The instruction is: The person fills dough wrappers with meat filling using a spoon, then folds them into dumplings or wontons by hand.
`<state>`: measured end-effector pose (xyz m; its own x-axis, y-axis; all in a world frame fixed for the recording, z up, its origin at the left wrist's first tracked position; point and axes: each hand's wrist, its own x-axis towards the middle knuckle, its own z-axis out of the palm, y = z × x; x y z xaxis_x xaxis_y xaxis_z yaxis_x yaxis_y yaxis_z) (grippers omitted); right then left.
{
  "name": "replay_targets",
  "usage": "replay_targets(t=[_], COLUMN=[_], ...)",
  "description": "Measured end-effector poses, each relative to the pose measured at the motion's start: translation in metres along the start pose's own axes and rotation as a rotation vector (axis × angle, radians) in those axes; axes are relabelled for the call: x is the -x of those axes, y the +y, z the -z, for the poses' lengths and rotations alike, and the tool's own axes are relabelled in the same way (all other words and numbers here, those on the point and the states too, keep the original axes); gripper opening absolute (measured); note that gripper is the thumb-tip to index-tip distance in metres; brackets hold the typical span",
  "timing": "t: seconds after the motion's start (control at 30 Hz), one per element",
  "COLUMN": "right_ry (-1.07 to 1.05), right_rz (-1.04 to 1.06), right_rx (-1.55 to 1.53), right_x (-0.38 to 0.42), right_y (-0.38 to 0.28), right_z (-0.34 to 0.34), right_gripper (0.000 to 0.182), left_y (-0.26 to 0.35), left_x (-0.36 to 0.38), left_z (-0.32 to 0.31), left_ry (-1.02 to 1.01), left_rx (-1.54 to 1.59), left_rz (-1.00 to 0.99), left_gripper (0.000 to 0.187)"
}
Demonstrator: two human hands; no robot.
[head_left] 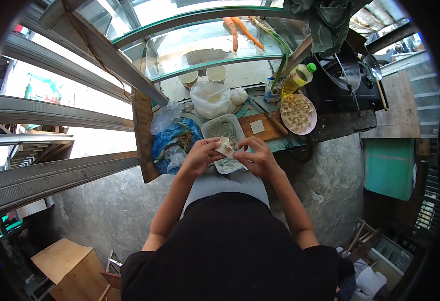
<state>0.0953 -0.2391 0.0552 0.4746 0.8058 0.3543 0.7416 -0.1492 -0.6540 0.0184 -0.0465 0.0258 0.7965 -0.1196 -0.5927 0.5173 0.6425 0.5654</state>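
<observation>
My left hand (200,156) pinches a pale square dumpling wrapper (224,145) with a dab of filling on it. My right hand (258,158) is at the wrapper's right side, thumb and fingers curled in at its edge. Below both hands sits a clear plastic tub (219,123) smeared with greenish filling. Right of the tub, another square wrapper (257,126) lies on a wooden cutting board (268,131). A knife (272,119) rests across that board. Farther right, a plate (312,126) is covered with several folded dumplings (297,111).
A blue plastic bag (190,128) lies at the left, beside a white bag (211,104). Behind stand two cups (216,74) and an oil bottle (300,76). Carrots (247,34) lie on a glass shelf. At the right is a stove with a wok (341,67).
</observation>
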Motion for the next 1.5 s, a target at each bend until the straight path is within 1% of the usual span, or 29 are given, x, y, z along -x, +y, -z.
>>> replay_targets(t=[0.07,0.1,0.17,0.2,0.27,0.3,0.37,0.4,0.43,0.47,0.5,0.57,0.7,0.83,0.97,1.13,1.17,1.23,1.3,1.37,1.4,1.47,1.5], right_ry=[0.032,0.034,0.112,0.113,0.248,0.248,0.291,0.291,0.329,0.368,0.368,0.345,0.312,0.258,0.208,0.131,0.118,0.155,0.192,0.255,0.256,0.113,0.114], right_rz=[0.015,0.015,-0.095,-0.096,-0.156,-0.156,-0.304,-0.304,-0.379,-0.453,-0.453,-0.287,-0.25,-0.194,-0.131,-0.155,-0.147,-0.174,-0.198,-0.11,-0.112,0.014,0.011], right_rx=[0.014,0.014,-0.19,-0.189,-0.237,-0.237,-0.334,-0.335,-0.442,-0.55,-0.55,-0.424,-0.391,-0.343,-0.359,-0.367,-0.365,-0.339,-0.313,-0.137,-0.136,0.099,0.101], right_x=[0.0,0.0,0.0,0.0,-0.002,-0.002,-0.001,-0.001,-0.001,0.0,0.0,0.002,0.0,-0.005,-0.008,-0.007,-0.006,-0.012,-0.011,-0.007,-0.006,-0.005,-0.003], right_y=[0.006,0.008,0.012,0.012,0.012,0.011,0.01,0.01,0.009,0.01,0.012,0.015,0.014,0.012,0.01,0.013,0.014,0.004,-0.001,-0.003,-0.006,-0.012,-0.01], right_z=[-0.004,-0.005,-0.008,-0.009,-0.012,-0.013,-0.015,-0.018,-0.02,-0.022,-0.022,-0.02,-0.013,-0.004,0.003,0.01,0.01,0.015,0.015,0.011,0.012,0.016,0.014], right_gripper=[0.022,0.022,0.02,0.02,0.018,0.018,0.016,0.016,0.015,0.014,0.014,0.015,0.018,0.019,0.02,0.022,0.023,0.025,0.028,0.035,0.035,0.031,0.031], left_y=[-0.002,-0.002,-0.001,0.0,-0.001,-0.001,0.003,0.005,0.008,0.01,0.011,0.01,0.004,0.004,0.0,0.001,0.004,0.004,0.0,-0.003,-0.004,-0.004,-0.004], left_x=[-0.002,-0.003,-0.002,-0.001,-0.001,-0.001,0.001,0.002,0.003,0.003,0.003,0.003,0.0,0.002,0.0,0.001,0.003,0.003,0.0,-0.004,-0.005,-0.006,-0.006], left_z=[-0.001,-0.002,-0.004,-0.005,-0.007,-0.008,-0.013,-0.016,-0.016,-0.016,-0.016,-0.017,-0.015,-0.019,-0.019,-0.02,-0.022,-0.023,-0.023,-0.019,-0.019,-0.021,-0.022], left_ry=[-0.021,-0.04,-0.064,-0.088,-0.088,-0.086,-0.065,-0.046,-0.045,-0.066,-0.088,-0.071,-0.057,-0.042,-0.097,-0.107,-0.089,-0.071,0.031,0.022,0.012,-0.005,-0.018], left_rx=[0.007,0.016,0.019,0.023,0.026,0.029,0.041,0.052,0.052,0.133,0.213,0.24,0.293,0.24,0.146,0.075,0.046,0.015,0.058,0.101,0.145,0.14,0.135], left_rz=[-0.001,-0.004,-0.007,-0.01,-0.025,-0.042,-0.039,-0.036,-0.036,-0.005,0.025,0.038,0.081,0.105,0.091,0.087,0.119,0.151,0.092,0.059,0.03,0.007,-0.018], left_gripper=[0.029,0.029,0.031,0.032,0.032,0.032,0.033,0.034,0.034,0.035,0.036,0.036,0.034,0.033,0.036,0.037,0.036,0.034,0.027,0.025,0.024,0.024,0.023])
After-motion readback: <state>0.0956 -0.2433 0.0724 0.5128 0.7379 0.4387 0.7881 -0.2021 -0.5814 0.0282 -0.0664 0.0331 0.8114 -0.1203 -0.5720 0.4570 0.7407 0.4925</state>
